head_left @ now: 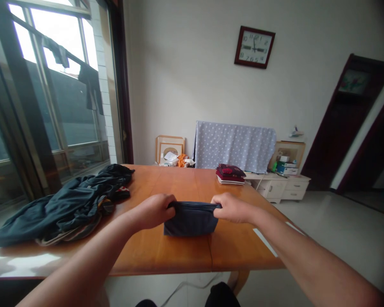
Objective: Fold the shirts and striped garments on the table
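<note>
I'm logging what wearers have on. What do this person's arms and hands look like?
Both forearms are bare, with no sleeve in view. The left hand and right hand wear no gloves, and no watch or bracelet shows. Something dark, probably trousers, appears at the bottom of the view.

Left hand (152, 211), right hand (233, 207) and forearms (73, 266) are bare above black trousers (222, 296).

The fingers of the left hand (152, 211) and right hand (232, 208) were hidden behind the fold of the navy cloth (190, 221). The items (284, 164) on the white cabinet (275, 187) were too small to be identified, and the heap of dark clothes (57, 209) could not be told apart into single garments.
</note>
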Demonstrator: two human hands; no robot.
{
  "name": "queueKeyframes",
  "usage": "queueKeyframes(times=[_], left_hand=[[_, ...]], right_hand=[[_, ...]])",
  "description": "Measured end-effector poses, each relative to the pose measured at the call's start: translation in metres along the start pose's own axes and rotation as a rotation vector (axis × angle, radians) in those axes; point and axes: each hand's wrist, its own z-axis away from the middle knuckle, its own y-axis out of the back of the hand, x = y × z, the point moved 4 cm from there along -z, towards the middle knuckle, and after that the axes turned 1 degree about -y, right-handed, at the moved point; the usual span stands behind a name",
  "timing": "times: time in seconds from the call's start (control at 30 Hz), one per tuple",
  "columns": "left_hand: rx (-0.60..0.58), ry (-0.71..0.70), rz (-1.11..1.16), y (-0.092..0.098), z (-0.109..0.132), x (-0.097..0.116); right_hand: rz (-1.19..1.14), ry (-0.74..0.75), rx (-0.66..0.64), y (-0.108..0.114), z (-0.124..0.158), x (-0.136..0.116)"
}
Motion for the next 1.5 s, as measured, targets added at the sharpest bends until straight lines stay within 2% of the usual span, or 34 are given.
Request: queueKeyframes(times=[0.07,0.13,0.23,0.37,0.47,0.63,0.73,0.97,1.03,1.1,1.2,1.27,1.37,1.5], left_hand=[[-0.044,0.017,0.238,0.008,-0.008,-0.004],[-0.122,0.078,0.475,0.0,-0.017,-0.014],[-0.238,0.223,0.707,-0.039,-0.031,-0.035],[-0.268,0.343,0.79,-0.095,-0.046,-0.063],[-0.259,0.369,0.794,-0.114,-0.053,-0.075],[-0.22,0.41,0.727,-0.118,-0.062,-0.084],[-0.152,0.424,0.655,-0.118,-0.066,-0.086],[0.214,0.427,0.463,-0.106,-0.059,-0.094],[0.317,0.375,0.364,-0.102,-0.051,-0.089],[0.375,0.267,0.264,-0.101,-0.042,-0.076],[0.313,0.101,0.185,-0.111,-0.031,-0.048],[0.229,0.024,0.142,-0.121,-0.027,-0.031],[0.098,-0.056,0.04,-0.136,-0.025,-0.018],[-0.04,-0.023,-0.093,-0.15,-0.026,-0.022]], right_hand=[[-0.182,-0.002,-0.11,0.01,-0.005,0.005],[-0.314,-0.039,-0.223,0.007,-0.014,0.016],[-0.395,-0.146,-0.33,-0.015,-0.029,0.04],[-0.447,-0.274,-0.356,-0.057,-0.048,0.073],[-0.494,-0.31,-0.313,-0.077,-0.057,0.091],[-0.555,-0.33,-0.24,-0.09,-0.066,0.11],[-0.578,-0.327,-0.178,-0.093,-0.069,0.116],[-0.555,-0.359,0.188,-0.091,-0.057,0.132],[-0.465,-0.346,0.31,-0.087,-0.048,0.13],[-0.325,-0.3,0.405,-0.082,-0.038,0.119],[-0.134,-0.175,0.458,-0.079,-0.025,0.086],[-0.053,-0.091,0.415,-0.085,-0.02,0.062],[0.056,-0.027,0.248,-0.103,-0.018,0.037],[0.121,-0.076,0.04,-0.127,-0.019,0.035]])
